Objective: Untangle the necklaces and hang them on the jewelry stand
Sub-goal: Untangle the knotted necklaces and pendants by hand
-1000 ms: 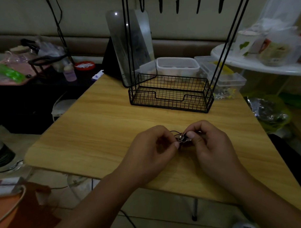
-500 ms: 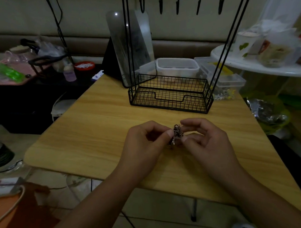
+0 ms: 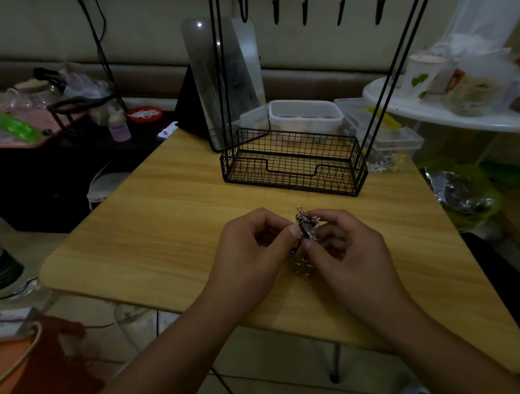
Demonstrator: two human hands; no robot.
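Note:
A small tangled clump of necklaces (image 3: 304, 224), dark cord mixed with silvery chain, is pinched between my two hands just above the wooden table (image 3: 171, 217). My left hand (image 3: 252, 256) grips the clump's left side with thumb and forefinger. My right hand (image 3: 346, 247) holds its right side, and a short loop of chain dangles below the fingers. The black wire jewelry stand (image 3: 293, 166) stands behind, a mesh basket at its base, thin rods rising to a row of empty hooks (image 3: 305, 6) at the top edge.
A mirror (image 3: 219, 74) leans behind the stand's left side. Clear plastic boxes (image 3: 306, 115) sit at the table's far edge. A white round table (image 3: 444, 116) with cups is on the right, and a cluttered dark surface (image 3: 73, 120) on the left.
Both hands have lifted the clump a little and turned it upright. A loop of chain now hangs below the fingers, where before the clump was a tight ball between the fingertips.

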